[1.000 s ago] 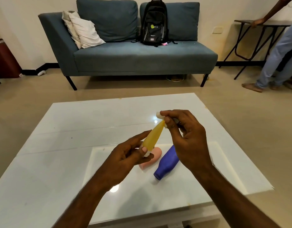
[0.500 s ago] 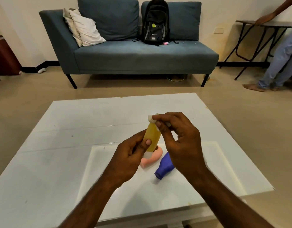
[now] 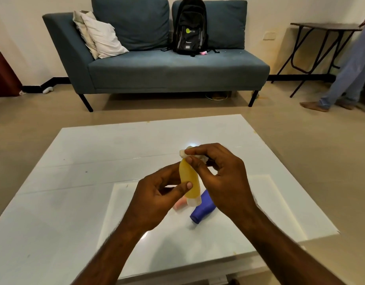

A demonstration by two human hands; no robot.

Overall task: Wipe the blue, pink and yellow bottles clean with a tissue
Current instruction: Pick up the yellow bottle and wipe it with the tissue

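While the small translucent yellow plastic bottle (image 3: 188,182) is held above the glossy white table (image 3: 79,153), the job looks, as far as I can judge, to be on its last bottle or its first: nothing shows whether the others are clean. The left hand (image 3: 157,199) pinches the yellow bottle's lower body between thumb and fingers, its pale cap end pointing down toward the wearer. The right hand (image 3: 220,177) pinches a crumpled white tissue (image 3: 184,153) against the bottle's upper tip, just above the left hand's hold. Below both hands, the dark blue plastic bottle (image 3: 203,207) lies on its side on the table, and the pink bottle (image 3: 179,203) lies touching or just beside it, mostly hidden behind the left hand. Compared with a second ago, the yellow bottle stands more upright, tilted less to the right, and the tissue remains at its top end.
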